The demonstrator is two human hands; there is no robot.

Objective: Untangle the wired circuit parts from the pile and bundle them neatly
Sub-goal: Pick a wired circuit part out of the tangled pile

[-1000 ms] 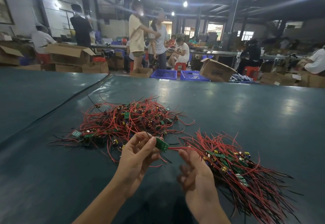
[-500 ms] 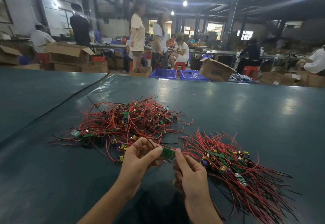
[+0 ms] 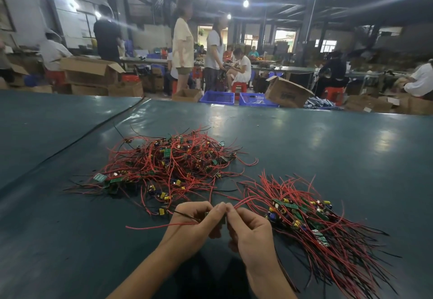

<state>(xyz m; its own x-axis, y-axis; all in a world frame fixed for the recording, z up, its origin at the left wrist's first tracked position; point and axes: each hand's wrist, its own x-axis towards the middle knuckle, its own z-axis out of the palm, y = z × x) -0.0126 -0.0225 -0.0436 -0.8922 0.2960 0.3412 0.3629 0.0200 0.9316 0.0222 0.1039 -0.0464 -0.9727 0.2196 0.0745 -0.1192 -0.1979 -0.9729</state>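
Though just beside bundle (image 3: pixel 311 219), tangled pile (image 3: pixel 171 162); boxes (image 3: pixel 288 94) beyond.

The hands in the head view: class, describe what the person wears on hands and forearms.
The left hand and the right hand are bare: no gloves, rings or wristbands show. The left forearm and the right forearm are bare too, with no sleeve in view down to the picture's lower edge.

Left hand (image 3: pixel 194 226) and right hand (image 3: pixel 251 234) touch, each curled grip pinching one wired part (image 3: pixel 164 226).
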